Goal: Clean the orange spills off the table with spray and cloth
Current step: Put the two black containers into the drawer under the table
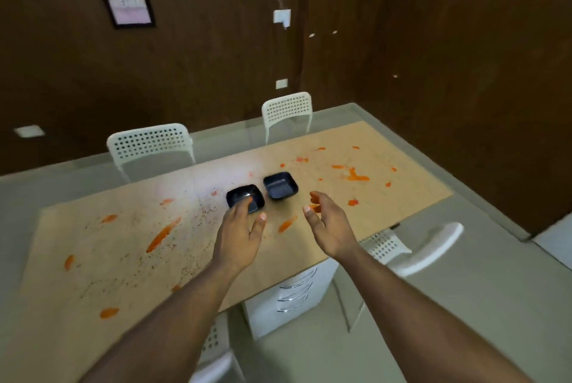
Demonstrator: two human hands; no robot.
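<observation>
Brown-walled room, light wood table (387, 147) smeared with orange spills (162, 235) end to end. Two black square bowls (280, 186) mid-table. My left hand (240, 232) is relaxed, fingertips at the near bowl's rim, gripping nothing. My right hand (328, 223) hovers loose, just over a small smear, bowl slightly ahead.

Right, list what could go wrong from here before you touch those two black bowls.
1. The left hand reaches over the nearer black bowl; a careless grab might tip it or knock it against the second bowl close beside it.
2. The right hand hovers above an orange smear, so a lowered wrist could spread it.
3. No spray or cloth is in view, and spills cover much of the table.
</observation>
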